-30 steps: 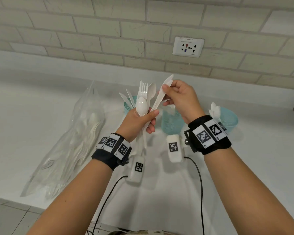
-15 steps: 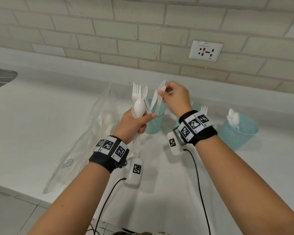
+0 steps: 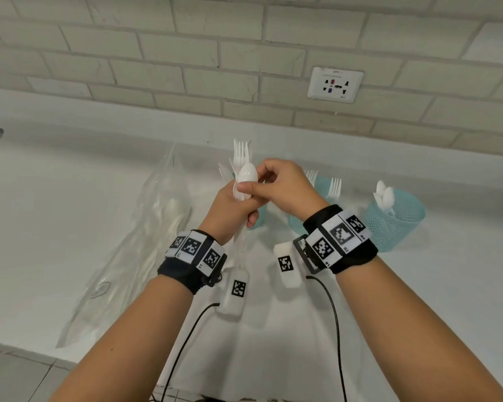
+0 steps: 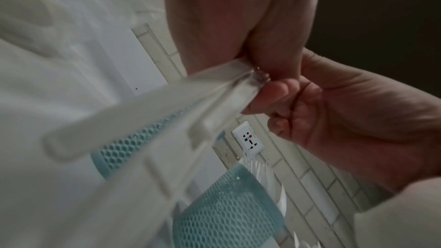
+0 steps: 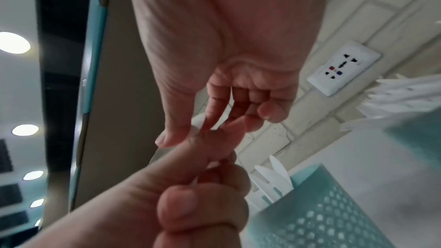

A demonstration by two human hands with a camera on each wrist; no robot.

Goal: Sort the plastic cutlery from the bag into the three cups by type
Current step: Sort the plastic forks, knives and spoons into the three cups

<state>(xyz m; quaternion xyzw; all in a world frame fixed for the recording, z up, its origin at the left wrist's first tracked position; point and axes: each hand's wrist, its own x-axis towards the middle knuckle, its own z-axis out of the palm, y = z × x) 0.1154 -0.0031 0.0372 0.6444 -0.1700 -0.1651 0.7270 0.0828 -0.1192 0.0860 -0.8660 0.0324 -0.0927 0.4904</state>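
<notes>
Nearest the viewer, two forearms with marker-covered wristbands are seen above the white table (image 3: 418, 285), and two small white tagged boxes (image 3: 286, 264) with black cables are seen beneath them. The left hand (image 3: 230, 210) is clenched around a bundle of white plastic cutlery (image 3: 243, 166), held upright above the table; fork tines are seen at the top of the bundle and a spoon bowl (image 3: 246, 173) at its front. The right hand (image 3: 285, 187) is brought against the bundle, with its thumb laid on the spoon just below the bowl and its fingers curled behind; whether the spoon is fully pinched cannot be told, since the fingertips are hidden. In the left wrist view, blurred white handles are seen fanning out of the closed fist (image 4: 274, 74).

To the left, a clear plastic bag (image 3: 145, 227) is laid flat on the table, with more white cutlery visible inside. Behind the hands, three teal mesh cups are placed in a row. The left cup (image 3: 257, 219) is mostly hidden; knife blades are seen in it in the right wrist view. Forks are stood in the middle cup (image 3: 298, 223), and spoons in the right cup (image 3: 395, 224). Farthest away, a white socket (image 3: 335, 85) is mounted on the brick wall.
</notes>
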